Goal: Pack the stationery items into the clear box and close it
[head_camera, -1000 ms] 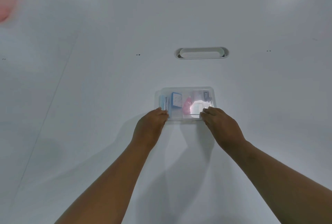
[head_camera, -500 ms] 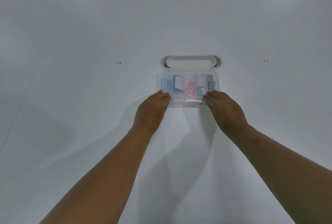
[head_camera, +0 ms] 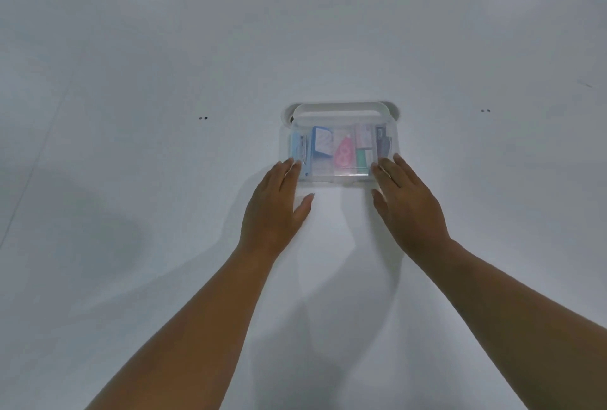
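The clear box [head_camera: 340, 123] lies on the white table a little past my hands, its lid down over the contents. Through the lid I see a blue patterned pad [head_camera: 321, 142], a pink correction-tape dispenser [head_camera: 344, 155], pastel sticky notes [head_camera: 364, 136], a dark stapler-like item [head_camera: 382, 143] and a light blue item [head_camera: 295, 146] at the left end. My left hand [head_camera: 274, 209] lies flat with its fingertips at the box's near left corner. My right hand [head_camera: 407, 202] lies flat with its fingertips at the near right corner. Both hands have straight fingers and hold nothing.
A white oval cable grommet [head_camera: 341, 107] is set into the table directly behind the box, touching its far edge. Small dark screw dots [head_camera: 203, 118] mark the tabletop left and right. The table's far edge runs along the top of the view.
The box has slid away from me, up to the grommet. My fingers have gone from curled on its near corners to flat and straight, and both hands have drawn back a little.
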Motion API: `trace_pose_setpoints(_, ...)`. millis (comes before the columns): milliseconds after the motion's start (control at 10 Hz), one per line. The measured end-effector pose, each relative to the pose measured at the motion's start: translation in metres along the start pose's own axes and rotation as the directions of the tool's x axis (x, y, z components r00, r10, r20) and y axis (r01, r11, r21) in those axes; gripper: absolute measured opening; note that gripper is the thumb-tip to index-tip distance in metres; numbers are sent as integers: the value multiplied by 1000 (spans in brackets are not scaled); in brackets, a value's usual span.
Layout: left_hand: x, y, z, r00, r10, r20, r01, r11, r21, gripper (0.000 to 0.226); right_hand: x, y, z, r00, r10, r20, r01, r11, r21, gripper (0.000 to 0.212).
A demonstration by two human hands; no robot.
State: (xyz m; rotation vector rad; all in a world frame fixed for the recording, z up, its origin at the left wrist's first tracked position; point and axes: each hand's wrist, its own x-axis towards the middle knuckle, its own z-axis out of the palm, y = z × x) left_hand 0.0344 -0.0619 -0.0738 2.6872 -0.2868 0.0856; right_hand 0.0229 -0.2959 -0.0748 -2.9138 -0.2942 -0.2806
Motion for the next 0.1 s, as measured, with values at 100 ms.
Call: trace_pose_setpoints(100, -24, 0, 3, 987, -161, -5, 161, 987, -21, 70, -25, 2, 2, 993, 120, 5, -120, 993, 21, 55)
